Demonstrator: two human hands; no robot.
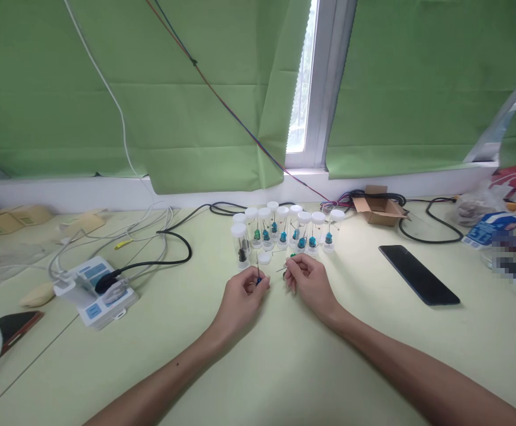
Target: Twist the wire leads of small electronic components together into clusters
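Observation:
My left hand [241,297] is closed in a pinch around a small dark blue piece with a thin stem [258,280] that points upward. A short way to the right, my right hand [310,285] pinches a thin metal pin [280,270], its tip directed toward the left hand. Fingers hide most of both items. A bit of green [292,256] shows just behind the right fingertips. Just beyond the hands lies a loose white cap [264,258]. Behind it stand several clear tubes with white lids [303,232], holding small teal, green or dark pieces with thin stems.
To the left sits a white power strip [100,296] with plugs and tangled cables. A black phone [419,275] lies at the right. Near the wall are an open cardboard box [379,212] and a black cable [433,239]. A brown-edged phone [7,340] lies at the far left.

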